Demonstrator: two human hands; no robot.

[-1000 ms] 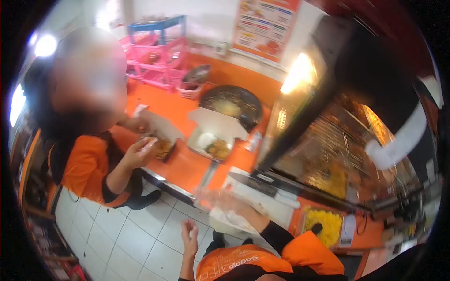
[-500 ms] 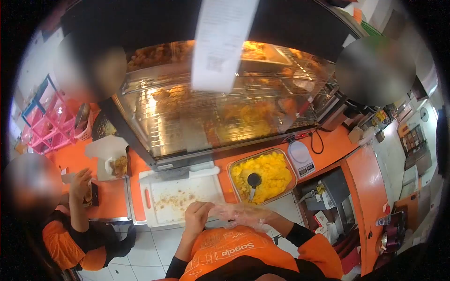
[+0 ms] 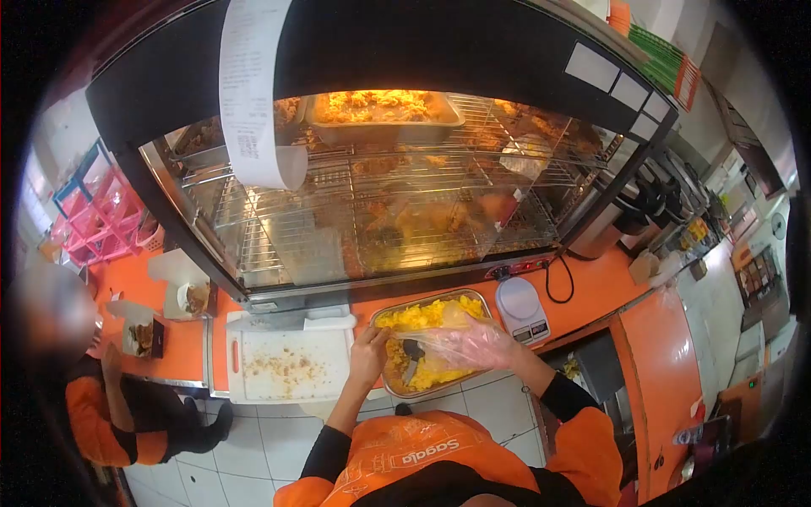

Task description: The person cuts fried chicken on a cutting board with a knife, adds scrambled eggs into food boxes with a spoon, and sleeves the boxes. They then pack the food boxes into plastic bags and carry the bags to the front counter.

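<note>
Fingers of the left hand (image 3: 369, 351) pinched on the edge of the plastic glove (image 3: 448, 338), fingers of the right hand (image 3: 494, 345) spread loose inside the film. Glove stretched low over the tray (image 3: 473, 297) of yellow rice (image 3: 422, 317), right above the scoop (image 3: 412, 348). Best done by holding the cuff wide and sliding in slowly, keeping the film out of the food. White cutting board (image 3: 287, 363) just to the left, scale (image 3: 521, 308) to the right, glass warmer (image 3: 380, 194) behind, long receipt (image 3: 249, 93) hanging over it. Another person (image 3: 101, 406) at the far counter.
</note>
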